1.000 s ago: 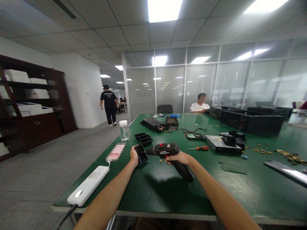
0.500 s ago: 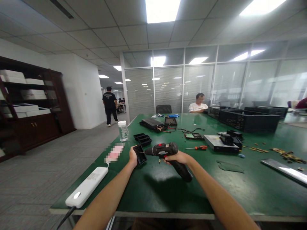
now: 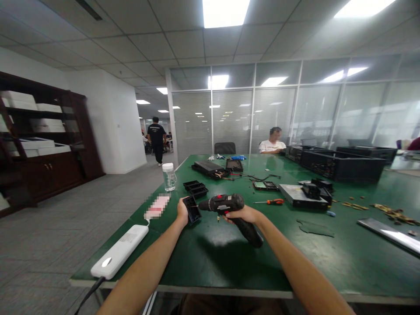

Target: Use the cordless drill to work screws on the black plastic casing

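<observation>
My left hand (image 3: 183, 211) is closed round the left side of a small black plastic box (image 3: 193, 211), which is tilted with its hollow side towards the right. My right hand (image 3: 243, 215) grips a black cordless drill (image 3: 226, 203) with red details by its handle, the index finger near the trigger. The drill points left, and its bit reaches to the box; whether the tip touches a screw is too small to tell. Behind the box lies a black compartment tray (image 3: 195, 189) on the green table (image 3: 183, 271).
A white power strip (image 3: 120, 251) and a clear bottle (image 3: 169, 177) stand left. An orange screwdriver (image 3: 274, 201), a silver drive (image 3: 300, 196) and a circuit board (image 3: 265, 186) lie right. Black computer cases (image 3: 343, 165) are at the back right. One person sits behind the table; another walks away.
Both hands, the box and the drill have hardly moved. The view has shifted slightly. The person in the background has walked farther off.
</observation>
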Demonstrator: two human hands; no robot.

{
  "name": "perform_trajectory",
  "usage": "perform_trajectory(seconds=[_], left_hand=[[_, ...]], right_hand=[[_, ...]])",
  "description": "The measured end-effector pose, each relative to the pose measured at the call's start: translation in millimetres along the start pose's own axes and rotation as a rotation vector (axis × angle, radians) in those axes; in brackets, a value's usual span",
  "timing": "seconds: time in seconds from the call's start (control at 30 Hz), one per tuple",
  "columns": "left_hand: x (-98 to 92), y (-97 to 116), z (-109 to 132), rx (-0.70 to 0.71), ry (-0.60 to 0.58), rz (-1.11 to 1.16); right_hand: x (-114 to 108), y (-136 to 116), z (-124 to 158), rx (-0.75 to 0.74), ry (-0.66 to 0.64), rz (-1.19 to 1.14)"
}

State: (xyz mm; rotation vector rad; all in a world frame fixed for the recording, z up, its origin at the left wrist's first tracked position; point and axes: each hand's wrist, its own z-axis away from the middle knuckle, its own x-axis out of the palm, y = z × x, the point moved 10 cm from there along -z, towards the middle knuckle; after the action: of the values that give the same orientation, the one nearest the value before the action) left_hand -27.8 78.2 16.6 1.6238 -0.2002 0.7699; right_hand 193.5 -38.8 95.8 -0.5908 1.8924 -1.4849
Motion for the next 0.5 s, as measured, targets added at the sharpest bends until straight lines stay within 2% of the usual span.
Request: perform_trajectory(seconds=[0.3,0.5], left_hand=[[0.4,0.8,0.6,0.006,0.001,0.006],[0.9,-3.7,0.5,-0.044,-0.003,0.01]], right_hand=[[1.8,-4.3,0.0,-0.02,-0.023,0.021],[-1.2,-1.0,0.2,0.0,0.004,0.004]])
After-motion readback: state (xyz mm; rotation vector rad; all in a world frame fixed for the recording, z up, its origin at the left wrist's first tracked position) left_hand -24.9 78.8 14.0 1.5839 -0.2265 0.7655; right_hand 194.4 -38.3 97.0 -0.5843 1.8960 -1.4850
